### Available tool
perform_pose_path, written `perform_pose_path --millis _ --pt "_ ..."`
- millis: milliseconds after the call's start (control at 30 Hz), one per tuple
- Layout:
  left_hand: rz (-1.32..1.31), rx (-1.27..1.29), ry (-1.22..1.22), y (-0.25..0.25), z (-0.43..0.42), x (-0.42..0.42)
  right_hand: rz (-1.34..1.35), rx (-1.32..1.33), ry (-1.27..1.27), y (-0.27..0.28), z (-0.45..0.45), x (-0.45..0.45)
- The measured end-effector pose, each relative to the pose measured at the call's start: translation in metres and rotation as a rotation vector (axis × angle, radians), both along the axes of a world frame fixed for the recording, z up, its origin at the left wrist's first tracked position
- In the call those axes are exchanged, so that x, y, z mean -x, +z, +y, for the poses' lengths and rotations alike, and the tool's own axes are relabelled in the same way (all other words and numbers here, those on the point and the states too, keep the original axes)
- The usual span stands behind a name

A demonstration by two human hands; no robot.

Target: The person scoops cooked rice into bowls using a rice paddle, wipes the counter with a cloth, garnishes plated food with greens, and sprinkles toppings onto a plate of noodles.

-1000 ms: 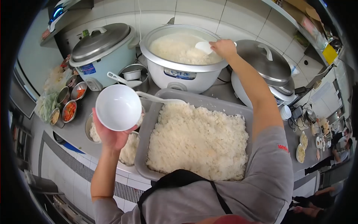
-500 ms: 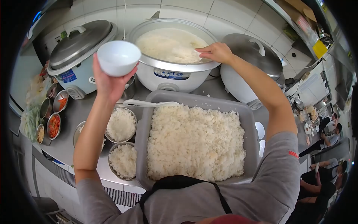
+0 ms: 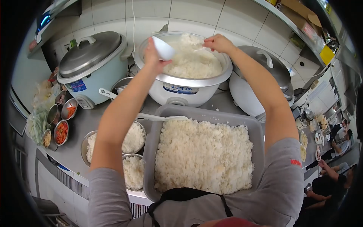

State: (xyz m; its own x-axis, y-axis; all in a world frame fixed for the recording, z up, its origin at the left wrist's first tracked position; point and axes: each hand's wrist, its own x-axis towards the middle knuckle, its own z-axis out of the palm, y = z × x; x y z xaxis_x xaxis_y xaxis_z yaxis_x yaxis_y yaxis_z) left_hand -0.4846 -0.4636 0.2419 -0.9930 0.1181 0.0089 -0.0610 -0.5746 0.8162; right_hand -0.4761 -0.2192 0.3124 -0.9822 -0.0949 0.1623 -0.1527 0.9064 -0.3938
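My left hand (image 3: 154,57) grips a white bowl (image 3: 163,49), tilted on its side over the left part of the open rice cooker (image 3: 179,94). My right hand (image 3: 220,43) is closed round the end of what looks like a rice paddle (image 3: 199,45), mostly hidden by a clump of rice (image 3: 191,39). That clump is raised above the cooked rice (image 3: 194,66) in the pot, close to the bowl. Below the cooker stands a grey tub (image 3: 148,166) full of rice (image 3: 204,155). Another white paddle (image 3: 151,117) lies across its upper left corner.
Lidded rice cookers stand to the left (image 3: 94,68) and right (image 3: 247,90). Metal bowls of rice (image 3: 133,172) sit left of the tub. Farther left are small bowls of cut vegetables (image 3: 61,132) and plastic bags (image 3: 39,117). Other people (image 3: 332,178) are at far right.
My left hand has brought the bowl rightward over the cooker and tipped it. My right hand has lifted a clump of rice from the pot. The view has shifted slightly.
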Motion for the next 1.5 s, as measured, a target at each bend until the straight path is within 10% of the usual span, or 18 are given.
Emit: perform_pose_path --millis 167,400,767,967,1267,1500 --pt "-0.142 -0.250 -0.057 -0.003 0.054 0.000 0.414 -0.575 -0.081 0.022 -0.036 -0.013" --pt "-0.099 -0.170 -0.034 0.008 0.019 0.009 0.357 -0.739 0.078 -0.061 -0.024 0.000" --pt "-0.008 -0.137 0.013 0.006 -0.054 -0.005 0.021 -0.211 0.510 -0.089 -0.023 0.000" --pt "0.025 -0.233 0.015 0.006 -0.053 -0.010 -0.429 0.174 0.119 -0.066 -0.013 -0.017" --pt "-0.090 -0.169 -0.125 0.001 0.013 -0.003 0.173 -0.072 -0.004 0.026 -0.027 0.005" --pt "-0.145 -0.276 -0.080 0.003 0.055 0.005 0.645 -0.696 0.014 -0.026 -0.062 -0.028"
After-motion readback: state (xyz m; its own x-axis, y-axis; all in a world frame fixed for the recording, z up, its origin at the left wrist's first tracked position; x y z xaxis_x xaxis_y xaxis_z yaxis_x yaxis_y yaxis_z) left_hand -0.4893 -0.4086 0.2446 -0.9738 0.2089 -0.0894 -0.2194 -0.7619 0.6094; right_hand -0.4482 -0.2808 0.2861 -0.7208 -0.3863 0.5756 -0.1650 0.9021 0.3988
